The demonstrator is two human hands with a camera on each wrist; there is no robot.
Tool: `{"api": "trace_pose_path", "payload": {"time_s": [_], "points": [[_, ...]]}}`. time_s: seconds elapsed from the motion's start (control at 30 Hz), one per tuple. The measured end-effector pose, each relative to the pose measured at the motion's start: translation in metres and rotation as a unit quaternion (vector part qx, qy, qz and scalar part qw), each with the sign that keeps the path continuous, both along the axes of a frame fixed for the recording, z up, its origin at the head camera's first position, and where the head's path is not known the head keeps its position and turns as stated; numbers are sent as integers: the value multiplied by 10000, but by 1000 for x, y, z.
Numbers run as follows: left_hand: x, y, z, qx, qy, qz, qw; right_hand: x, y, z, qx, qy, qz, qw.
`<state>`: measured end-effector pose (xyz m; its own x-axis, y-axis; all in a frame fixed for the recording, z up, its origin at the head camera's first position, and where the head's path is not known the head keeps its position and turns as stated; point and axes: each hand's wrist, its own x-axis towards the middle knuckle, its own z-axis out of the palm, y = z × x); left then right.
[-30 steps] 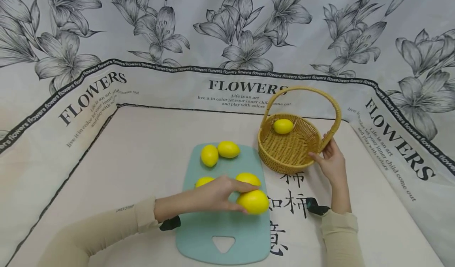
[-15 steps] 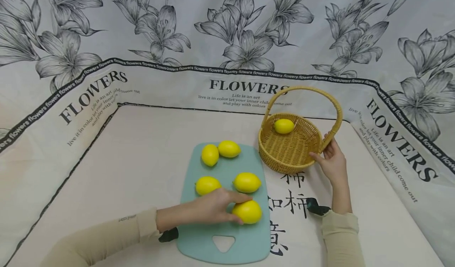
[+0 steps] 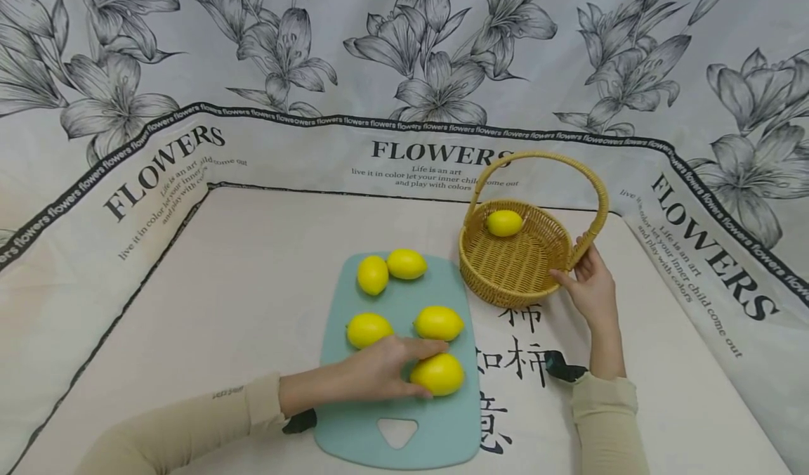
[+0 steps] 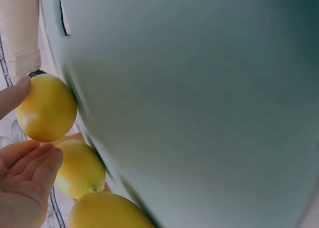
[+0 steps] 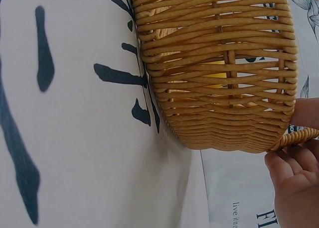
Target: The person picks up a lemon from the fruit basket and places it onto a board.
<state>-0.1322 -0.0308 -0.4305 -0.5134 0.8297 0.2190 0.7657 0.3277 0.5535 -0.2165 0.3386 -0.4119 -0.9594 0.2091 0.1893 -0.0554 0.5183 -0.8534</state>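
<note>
My left hand (image 3: 379, 371) is low over the teal cutting board (image 3: 363, 426), thumb and fingers on either side of a yellow lemon (image 3: 439, 375) that sits on the board. In the left wrist view, the thumb touches this lemon (image 4: 47, 108) while the fingers lie between it and a second lemon (image 4: 80, 169). Several more lemons rest on the board, one (image 3: 438, 323) just beyond my fingers. My right hand (image 3: 592, 285) grips the wicker basket (image 3: 512, 299) at the base of its handle, thumb over the rim. One lemon (image 3: 504, 223) lies inside.
The board has a triangular cut-out at its near end. Beneath everything is a pale cloth (image 3: 253, 264) with black characters printed to the right of the board. A flower-printed curtain (image 3: 284, 60) rises behind the table and along both sides.
My left hand has brought its lemon down and slightly left onto the board, uncovering the lemons behind it. The right hand and basket stay in place.
</note>
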Motion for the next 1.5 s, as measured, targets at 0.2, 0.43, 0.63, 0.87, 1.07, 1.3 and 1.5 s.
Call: {"api": "trace_pose_path", "payload": {"time_s": [0.2, 0.43, 0.63, 0.87, 1.07, 1.3, 1.5], "points": [[1, 2, 3, -92, 11, -1, 10000, 0, 0, 0, -24, 2, -22, 10000], [3, 4, 2, -149, -200, -146, 9996, -1, 0, -1, -23, -50, -45, 10000], [2, 5, 4, -150, -389, -62, 9991, -1, -1, 1, -28, -74, -77, 9999], [0, 6, 5, -129, -267, -91, 9995, -2, -2, 1, -85, -110, -97, 9999], [0, 4, 7, -124, -137, -98, 9998, -1, -2, 1, -57, -109, -105, 9999], [0, 2, 13, -52, -163, -74, 9998, 0, -1, 0, -11, -56, -68, 10000], [-3, 1, 29, 112, -98, 15, 9999, 0, -1, 0, -25, -17, -43, 10000]]}}
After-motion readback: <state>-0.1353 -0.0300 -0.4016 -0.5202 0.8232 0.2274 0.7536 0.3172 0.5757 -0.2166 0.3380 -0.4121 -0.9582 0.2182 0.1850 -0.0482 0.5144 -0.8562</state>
